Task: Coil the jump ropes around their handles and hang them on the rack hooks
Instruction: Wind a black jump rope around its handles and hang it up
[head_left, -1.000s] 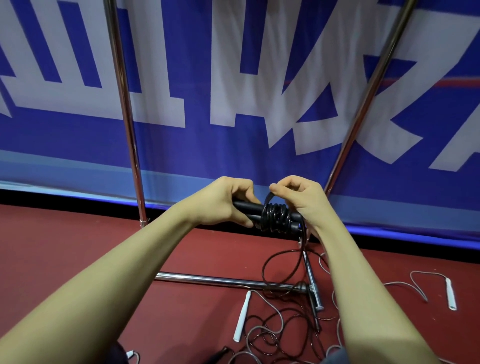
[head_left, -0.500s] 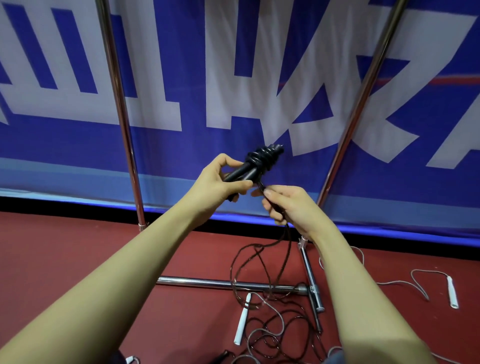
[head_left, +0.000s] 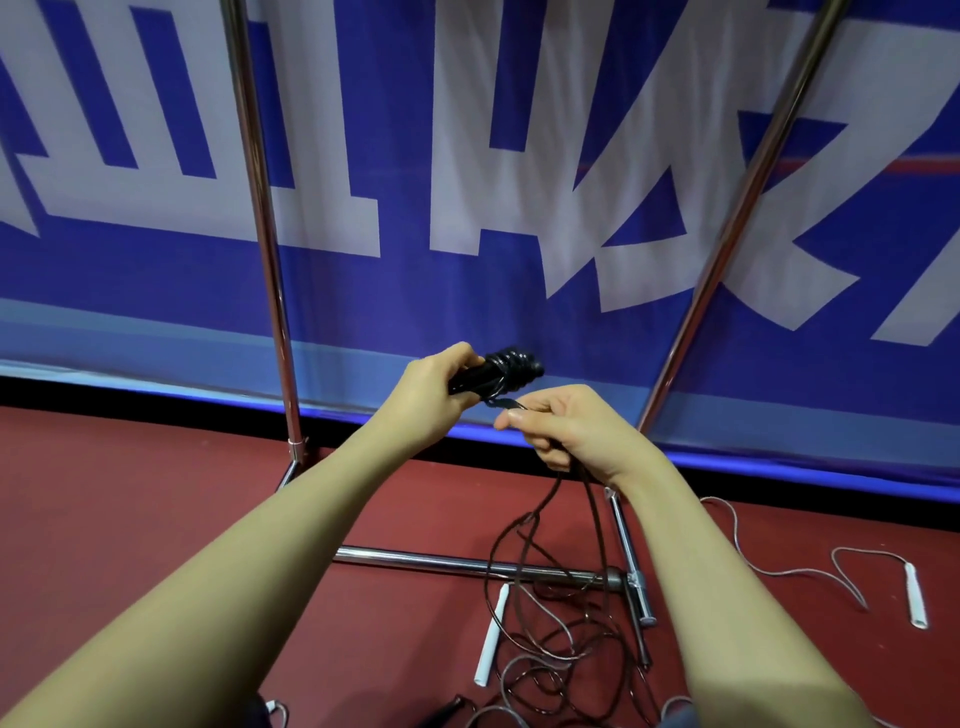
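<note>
Up front in the head view, the left hand (head_left: 434, 395) curled round the black handles (head_left: 470, 376), which pointed toward two o'clock with a tight coil of black rope (head_left: 514, 364) wound on their far end. Just at four o'clock of that coil, the right hand (head_left: 571, 431) pinched the loose black cord (head_left: 524, 545) between thumb and forefinger, its other fingers folded round the strand. From the right hand the cord dropped toward six o'clock and lay in tangled loops on the red floor (head_left: 156, 519), crossing the chrome base bar (head_left: 457, 561) of the rack. The two chrome uprights of the rack stood behind the hands, the left upright (head_left: 265, 234) at eleven o'clock of them and the right upright (head_left: 737, 208) leaning off toward one o'clock. A white handle (head_left: 491, 634) lay on the floor at six o'clock of the hands, just beside the loops. A second white handle (head_left: 914, 595), with its pale rope (head_left: 779, 566), lay well apart at four o'clock. Behind everything hung a blue banner (head_left: 467, 291) with large white characters.
</note>
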